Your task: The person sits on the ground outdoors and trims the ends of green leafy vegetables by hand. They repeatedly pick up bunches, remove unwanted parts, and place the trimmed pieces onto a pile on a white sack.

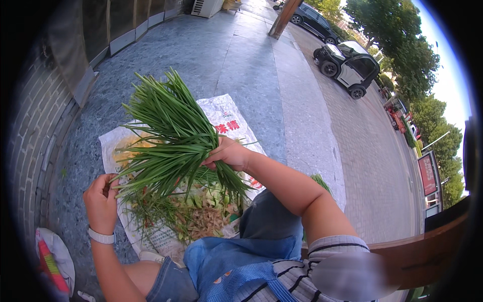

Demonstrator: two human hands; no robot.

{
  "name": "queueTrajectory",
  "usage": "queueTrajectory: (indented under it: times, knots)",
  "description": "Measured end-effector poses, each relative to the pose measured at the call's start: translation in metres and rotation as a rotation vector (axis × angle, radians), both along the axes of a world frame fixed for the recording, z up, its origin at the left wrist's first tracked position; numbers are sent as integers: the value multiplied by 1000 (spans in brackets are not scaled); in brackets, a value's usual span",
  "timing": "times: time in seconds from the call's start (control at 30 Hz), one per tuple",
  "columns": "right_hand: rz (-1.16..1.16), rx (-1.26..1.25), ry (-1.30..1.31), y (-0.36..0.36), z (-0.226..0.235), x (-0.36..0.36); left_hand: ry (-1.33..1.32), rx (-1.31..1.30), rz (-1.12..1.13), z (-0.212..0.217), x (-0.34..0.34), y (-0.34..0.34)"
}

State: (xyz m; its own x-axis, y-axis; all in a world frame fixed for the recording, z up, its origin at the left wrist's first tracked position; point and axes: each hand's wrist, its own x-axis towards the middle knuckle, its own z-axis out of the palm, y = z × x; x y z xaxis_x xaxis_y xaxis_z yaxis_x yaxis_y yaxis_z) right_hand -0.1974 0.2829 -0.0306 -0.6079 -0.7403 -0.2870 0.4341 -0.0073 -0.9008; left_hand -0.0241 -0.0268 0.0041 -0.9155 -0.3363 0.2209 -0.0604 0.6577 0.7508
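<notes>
My right hand (229, 152) grips a thick bunch of green chives (163, 126) near its lower end, the leaves fanning up and to the left. My left hand (100, 201), with a white band at the wrist, pinches the tips of a few leaves at the bunch's lower left. Under both hands lies a white printed sack (224, 118) spread on the pavement, covered with a pile of trimmed leaves and dry scraps (193, 216). My knees in blue denim are at the bottom of the view.
Grey stone pavement (241, 60) stretches ahead. A brick wall (35, 116) runs along the left. A white bag with red and yellow (53, 259) lies at lower left. Parked cars (347, 63) and trees stand at the upper right, a wooden seat edge (427, 246) at right.
</notes>
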Motion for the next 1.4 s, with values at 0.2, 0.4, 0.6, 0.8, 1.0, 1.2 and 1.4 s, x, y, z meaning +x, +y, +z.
queueTrajectory:
  times: [0.2,0.4,0.6,0.8,1.0,1.2,1.4]
  knots:
    - [-9,9,40,-4,1,0,58,0,-38,-6,0,-1]
    - [-43,-23,0,-2,-4,-1,9,-105,-71,-10,0,-6]
    - [-34,-36,6,-1,-5,-2,94,-127,-112,-14,0,-5]
    - [-4,-32,9,1,-2,-2,85,50,-39,-11,2,3]
    - [2,-19,16,5,-2,-3,47,114,-3,-10,-2,2]
    - [23,-23,9,-2,4,-6,93,-81,-1,4,-3,8]
    - [-31,-90,-124,4,0,-1,-3,303,-21,-3,2,0]
